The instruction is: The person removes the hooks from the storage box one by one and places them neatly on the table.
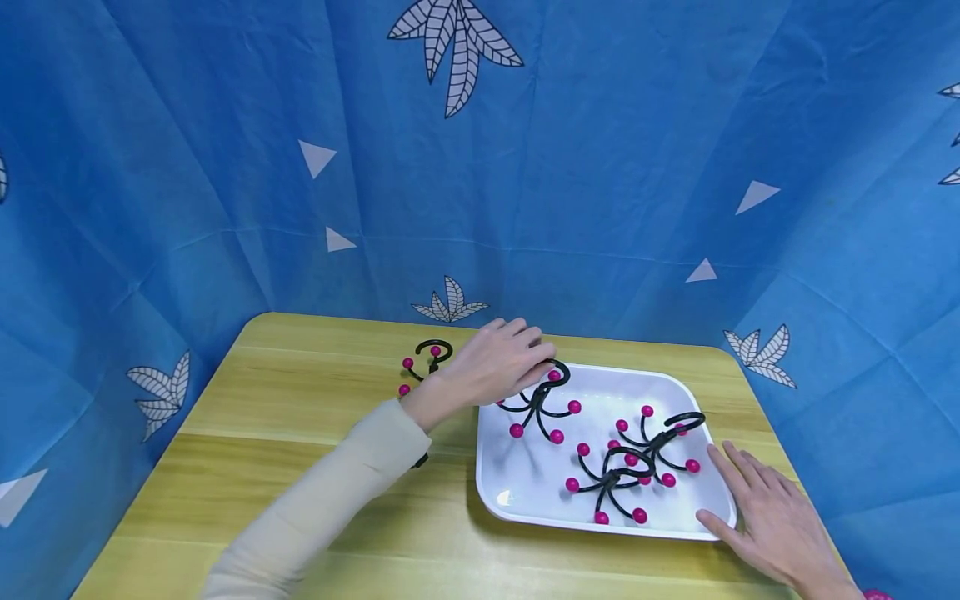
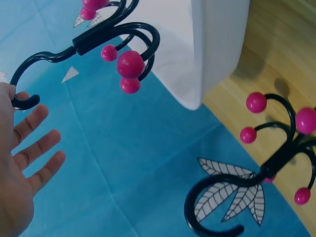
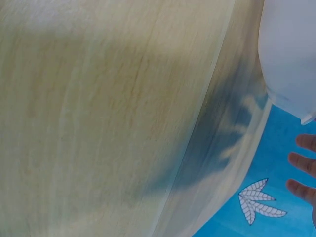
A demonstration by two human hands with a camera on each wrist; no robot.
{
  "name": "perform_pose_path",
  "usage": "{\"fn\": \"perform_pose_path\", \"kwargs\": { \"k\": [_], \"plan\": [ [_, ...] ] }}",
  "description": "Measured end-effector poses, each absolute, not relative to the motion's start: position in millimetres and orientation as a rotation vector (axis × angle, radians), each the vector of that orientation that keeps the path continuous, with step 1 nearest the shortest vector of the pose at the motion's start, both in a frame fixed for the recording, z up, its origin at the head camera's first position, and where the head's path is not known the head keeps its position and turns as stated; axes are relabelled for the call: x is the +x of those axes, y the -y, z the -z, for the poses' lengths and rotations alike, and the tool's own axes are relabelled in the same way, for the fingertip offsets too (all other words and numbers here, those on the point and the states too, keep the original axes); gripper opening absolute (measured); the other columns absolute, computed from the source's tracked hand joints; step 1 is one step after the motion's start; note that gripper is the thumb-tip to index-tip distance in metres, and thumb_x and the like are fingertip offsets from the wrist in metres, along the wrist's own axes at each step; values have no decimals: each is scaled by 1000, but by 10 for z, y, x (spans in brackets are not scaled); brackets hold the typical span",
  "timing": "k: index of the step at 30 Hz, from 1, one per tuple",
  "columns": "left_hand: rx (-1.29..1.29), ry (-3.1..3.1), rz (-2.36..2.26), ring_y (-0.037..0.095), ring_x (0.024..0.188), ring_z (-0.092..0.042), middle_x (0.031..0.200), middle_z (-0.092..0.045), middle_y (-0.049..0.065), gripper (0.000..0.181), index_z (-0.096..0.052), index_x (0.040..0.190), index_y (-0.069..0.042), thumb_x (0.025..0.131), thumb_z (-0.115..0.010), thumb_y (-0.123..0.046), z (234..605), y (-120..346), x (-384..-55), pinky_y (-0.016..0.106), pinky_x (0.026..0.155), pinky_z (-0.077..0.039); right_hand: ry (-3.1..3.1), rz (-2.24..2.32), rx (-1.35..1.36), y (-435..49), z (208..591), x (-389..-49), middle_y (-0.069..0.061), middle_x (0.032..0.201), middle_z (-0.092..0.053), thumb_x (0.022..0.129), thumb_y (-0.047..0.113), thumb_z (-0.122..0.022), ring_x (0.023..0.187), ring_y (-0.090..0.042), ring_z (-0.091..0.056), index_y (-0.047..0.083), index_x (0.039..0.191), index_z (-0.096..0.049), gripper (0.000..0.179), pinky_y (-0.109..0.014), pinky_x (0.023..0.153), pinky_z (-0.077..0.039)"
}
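My left hand pinches the curved top of a black multi-arm hanging hook with pink ball tips, over the left part of a white tray. In the left wrist view, thumb and index finger hold this hook by its curl while the other fingers extend. Two similar hooks lie overlapping in the tray, one nearer the front and one to the right. My right hand has its fingers spread, thumb and fingertips right at the tray's right rim.
Another such hook lies on the wooden table left of the tray, partly hidden by my left arm. A black tip shows under the sleeve. A blue curtain surrounds the table. Something pink shows in the bottom right corner.
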State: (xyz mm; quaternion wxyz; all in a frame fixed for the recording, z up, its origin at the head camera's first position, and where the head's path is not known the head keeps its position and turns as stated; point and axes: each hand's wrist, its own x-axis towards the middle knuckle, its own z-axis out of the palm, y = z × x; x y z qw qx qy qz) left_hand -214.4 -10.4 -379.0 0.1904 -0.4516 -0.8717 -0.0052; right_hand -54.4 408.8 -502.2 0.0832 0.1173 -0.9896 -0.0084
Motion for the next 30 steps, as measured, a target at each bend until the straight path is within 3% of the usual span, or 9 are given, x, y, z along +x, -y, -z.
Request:
{"fn": "perform_pose_path", "kwargs": {
  "k": [7,30],
  "plan": [
    [-1263,2386,44,15,90,-63,102,-72,-6,20,-69,113,-24,111,-54,-37,3749,321,-2063,27,77,-54,2951,27,354,-4085,5024,-538,-25,154,-52,87,67,-72,136,-46,-50,10,159,-43,97,-60,109,-41],
    [-1157,2373,147,23,106,-69,106,-74,0,15,-72,113,-19,104,-65,-28,3715,1090,-1830,40,94,-60,2922,-13,379,-4098,5021,-536,-25,154,-52,87,64,-74,136,-45,-51,12,161,-40,96,-56,109,-39]
  ]
}}
